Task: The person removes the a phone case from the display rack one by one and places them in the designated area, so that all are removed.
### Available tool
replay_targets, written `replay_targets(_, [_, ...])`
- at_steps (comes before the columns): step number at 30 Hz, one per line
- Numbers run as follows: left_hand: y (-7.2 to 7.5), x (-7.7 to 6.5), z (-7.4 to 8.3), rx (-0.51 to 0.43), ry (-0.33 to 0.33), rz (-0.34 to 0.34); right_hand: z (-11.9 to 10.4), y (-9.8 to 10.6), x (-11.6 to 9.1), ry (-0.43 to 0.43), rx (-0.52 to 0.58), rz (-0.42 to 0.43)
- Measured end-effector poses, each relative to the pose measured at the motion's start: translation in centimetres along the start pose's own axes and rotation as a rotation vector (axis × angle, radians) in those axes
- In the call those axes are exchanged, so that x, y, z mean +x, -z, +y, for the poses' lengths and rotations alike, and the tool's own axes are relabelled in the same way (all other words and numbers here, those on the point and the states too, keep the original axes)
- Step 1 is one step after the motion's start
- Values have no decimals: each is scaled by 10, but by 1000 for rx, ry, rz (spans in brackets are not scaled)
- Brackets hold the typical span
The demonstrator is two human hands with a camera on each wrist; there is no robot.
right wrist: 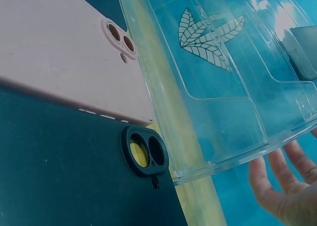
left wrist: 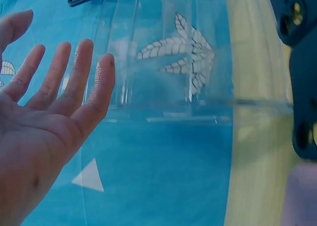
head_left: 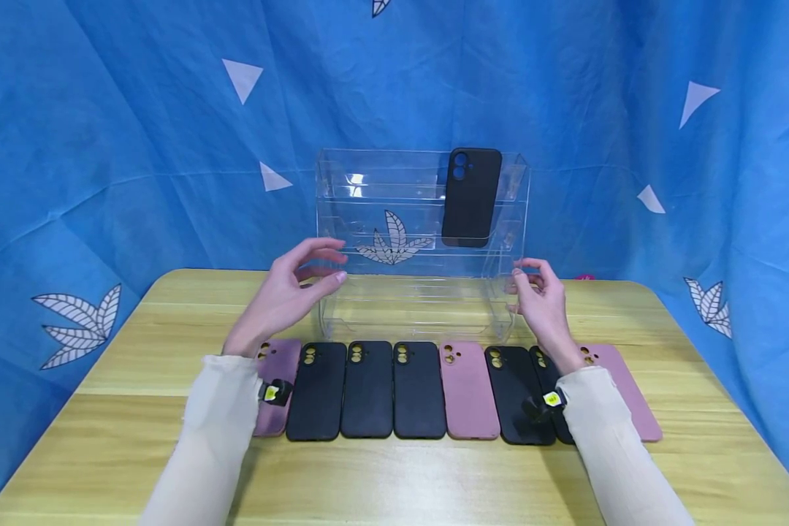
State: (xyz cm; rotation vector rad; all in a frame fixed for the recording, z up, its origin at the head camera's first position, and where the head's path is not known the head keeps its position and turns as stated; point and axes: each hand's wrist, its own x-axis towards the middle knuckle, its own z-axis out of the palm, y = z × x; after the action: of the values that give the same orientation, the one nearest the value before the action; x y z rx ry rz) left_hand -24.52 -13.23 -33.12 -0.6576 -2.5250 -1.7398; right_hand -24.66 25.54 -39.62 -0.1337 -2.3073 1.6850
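A clear acrylic tiered display stand (head_left: 394, 321) stands at the back of the table. One black phone case (head_left: 473, 197) leans upright in its upper right part. My left hand (head_left: 292, 285) is spread beside the stand's left side, holding nothing; the left wrist view shows its fingers (left wrist: 101, 87) extended and apart. At the opposite side, my right hand (head_left: 540, 296) has loosely bent fingers at the stand's right edge. In the right wrist view, those fingertips (right wrist: 258, 171) meet the outside of the clear side panel; the thumb is hidden there.
In front of the stand lies a row of phone cases, several black ones (head_left: 367, 391) and pink ones (head_left: 470, 391), camera cutouts toward the stand. My forearms pass over both ends of it. A blue patterned cloth (head_left: 171, 146) hangs behind the wooden table (head_left: 381, 482).
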Motion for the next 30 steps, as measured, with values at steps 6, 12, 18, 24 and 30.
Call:
replay_targets(6, [-12, 13, 9, -26, -44, 6, 0, 0, 0, -3, -3, 2])
replay_targets(12, [-23, 28, 14, -59, -95, 36, 0, 0, 0, -3, -12, 1])
replay_targets(18, [-37, 41, 18, -77, -120, 77, 1, 0, 0, 5, -8, 0])
replay_targets(24, [-51, 54, 24, -97, -133, 108, 1, 0, 0, 3, 6, 4])
replay_targets(30, [-63, 69, 30, -125, -137, 120, 0, 1, 0, 2, 0, -3])
